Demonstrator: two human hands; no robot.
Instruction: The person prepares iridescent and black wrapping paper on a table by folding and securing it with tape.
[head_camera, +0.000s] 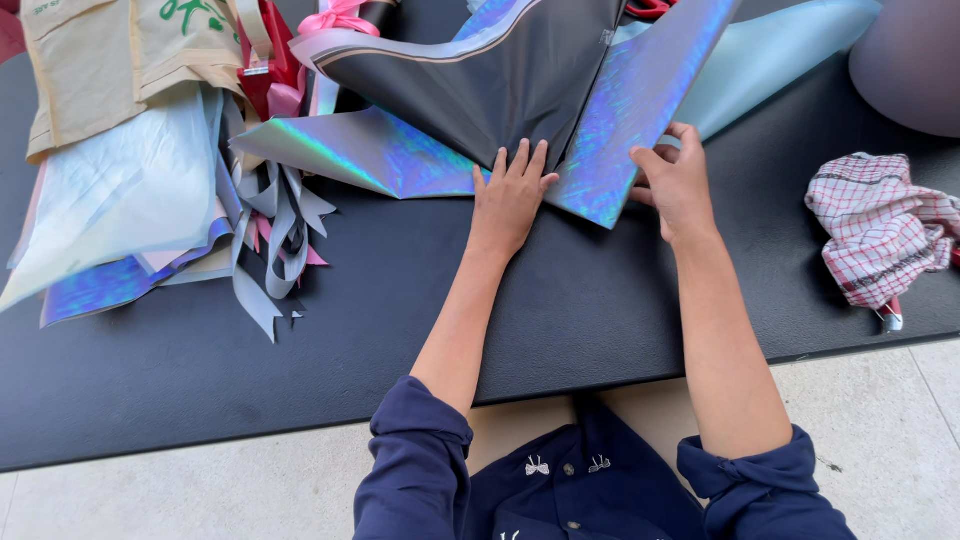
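Pressing: left hand, fingers flat and together, on folded iridescent sheet at black table's far middle. Right hand pinches sheet's right edge. Checked cloth lies right.

Both forearms extended away from body, bare from rolled dark-blue sleeves at elbows. Left hand lay flat, palm down, fingers straight and spread slightly, pointing far. Right hand sat just right of left, apart from it, fingers curled inward in pinching grip, thumb toward left, wrist straight. Arms roughly parallel, converging slightly toward hands.
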